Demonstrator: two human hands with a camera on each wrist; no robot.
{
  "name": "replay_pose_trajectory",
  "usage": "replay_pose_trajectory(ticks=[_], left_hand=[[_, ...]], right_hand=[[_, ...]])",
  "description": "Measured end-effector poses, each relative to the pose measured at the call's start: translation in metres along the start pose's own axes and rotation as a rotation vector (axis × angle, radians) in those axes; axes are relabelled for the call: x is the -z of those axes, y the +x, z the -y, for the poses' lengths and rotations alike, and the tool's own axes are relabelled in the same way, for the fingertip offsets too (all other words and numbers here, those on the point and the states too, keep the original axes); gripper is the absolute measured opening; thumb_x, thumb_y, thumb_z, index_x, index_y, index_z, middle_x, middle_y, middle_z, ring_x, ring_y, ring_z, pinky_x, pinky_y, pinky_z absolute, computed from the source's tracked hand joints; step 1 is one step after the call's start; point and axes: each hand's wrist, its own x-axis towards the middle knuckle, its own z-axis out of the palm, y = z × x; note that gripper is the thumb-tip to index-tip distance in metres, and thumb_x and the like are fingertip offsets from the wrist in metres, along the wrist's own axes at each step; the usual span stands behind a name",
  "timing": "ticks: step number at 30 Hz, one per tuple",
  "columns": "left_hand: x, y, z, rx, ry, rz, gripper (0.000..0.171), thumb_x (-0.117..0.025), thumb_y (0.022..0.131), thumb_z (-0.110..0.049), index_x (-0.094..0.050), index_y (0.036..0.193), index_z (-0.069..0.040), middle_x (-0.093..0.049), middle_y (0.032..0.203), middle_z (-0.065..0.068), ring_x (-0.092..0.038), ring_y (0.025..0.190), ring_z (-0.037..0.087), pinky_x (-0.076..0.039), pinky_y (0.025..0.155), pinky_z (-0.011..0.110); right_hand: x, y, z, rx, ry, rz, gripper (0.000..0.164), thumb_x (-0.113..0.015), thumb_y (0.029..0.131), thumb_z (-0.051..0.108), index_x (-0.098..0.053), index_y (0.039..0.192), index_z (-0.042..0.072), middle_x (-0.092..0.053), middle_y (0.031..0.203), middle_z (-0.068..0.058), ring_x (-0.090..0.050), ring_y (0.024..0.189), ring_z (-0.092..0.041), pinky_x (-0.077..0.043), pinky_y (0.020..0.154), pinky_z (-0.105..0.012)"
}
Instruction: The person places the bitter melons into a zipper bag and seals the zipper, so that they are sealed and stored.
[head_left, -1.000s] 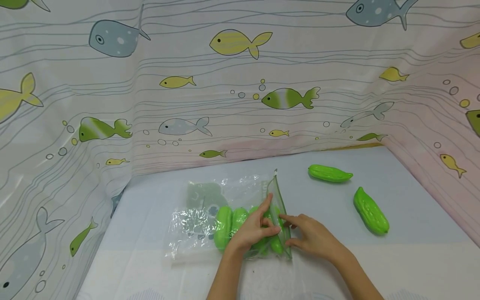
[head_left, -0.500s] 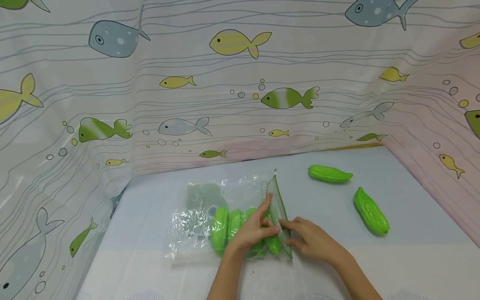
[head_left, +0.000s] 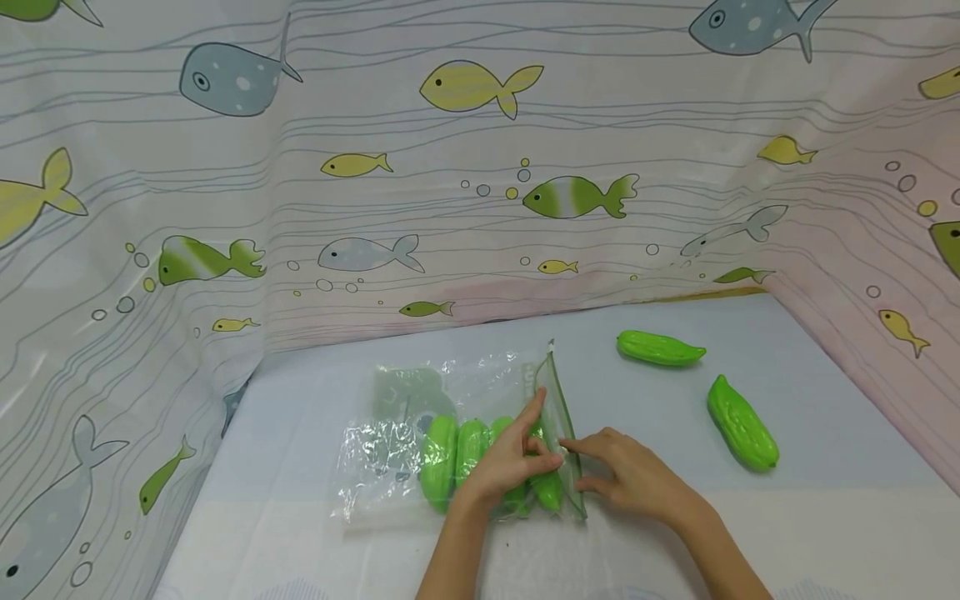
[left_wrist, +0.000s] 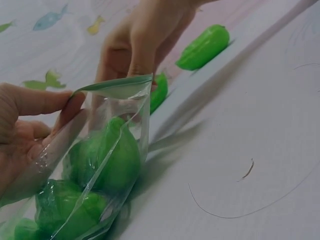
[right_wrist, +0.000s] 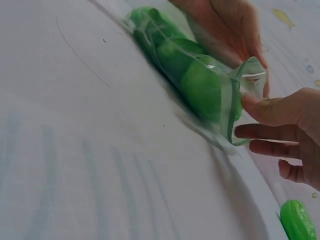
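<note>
Down at lower centre of the head view, a clear bag point(head_left: 360, 483) of green gourds point(head_left: 438, 462) lies under the left hand point(head_left: 506, 467), which pinches its rim point(head_left: 562, 396); the right hand point(head_left: 633, 477), fingers point(head_left: 591, 447) apart, touches that rim's right side.

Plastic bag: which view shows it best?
The head view: nearly the whole plastic bag shows, partly covered by the left hand. The left wrist view has only its mouth end, cropped; the right wrist view, that end and one side.
</note>
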Motion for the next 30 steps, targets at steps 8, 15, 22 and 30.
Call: replay_pose_trajectory(ticks=[8, 15, 22, 30], left_hand=[[0.001, 0.001, 0.001, 0.003, -0.003, -0.002, 0.094, -0.068, 0.084, 0.004, -0.012, 0.156, -0.019, -0.017, 0.157, 0.014, -0.057, 0.07, 0.007, -0.046, 0.065, 0.019], [0.001, 0.002, 0.002, -0.008, -0.003, 0.007, 0.094, -0.068, 0.084, 0.004, -0.011, 0.156, -0.018, -0.009, 0.16, 0.01, -0.058, 0.07, 0.007, -0.047, 0.065, 0.019], [0.001, 0.001, 0.003, -0.01, -0.017, 0.009, 0.094, -0.068, 0.084, 0.005, -0.011, 0.156, -0.018, -0.006, 0.16, 0.008, -0.058, 0.071, 0.008, -0.048, 0.067, 0.02], [0.001, 0.001, 0.002, -0.008, 0.006, 0.006, 0.094, -0.068, 0.085, 0.004, -0.011, 0.156, -0.02, -0.012, 0.16, 0.007, -0.057, 0.069, 0.008, -0.046, 0.064, 0.021]], right_hand=[[0.004, -0.001, 0.0, 0.014, 0.031, -0.011, 0.054, -0.078, 0.08, 0.027, -0.062, 0.13, 0.015, -0.066, 0.119, 0.006, -0.057, 0.101, -0.011, -0.051, 0.082, -0.036], [0.006, -0.001, -0.001, 0.012, 0.024, -0.027, 0.054, -0.078, 0.079, 0.03, -0.063, 0.129, 0.013, -0.067, 0.117, 0.004, -0.057, 0.102, -0.011, -0.051, 0.083, -0.037], [0.013, -0.004, -0.004, -0.017, 0.022, -0.044, 0.056, -0.074, 0.082, 0.037, -0.062, 0.131, 0.013, -0.066, 0.117, 0.003, -0.057, 0.104, -0.013, -0.05, 0.084, -0.041], [0.027, -0.009, -0.009, -0.047, 0.031, -0.114, 0.062, -0.073, 0.078, 0.049, -0.061, 0.132, 0.021, -0.067, 0.114, 0.007, -0.056, 0.105, -0.009, -0.05, 0.084, -0.038]])
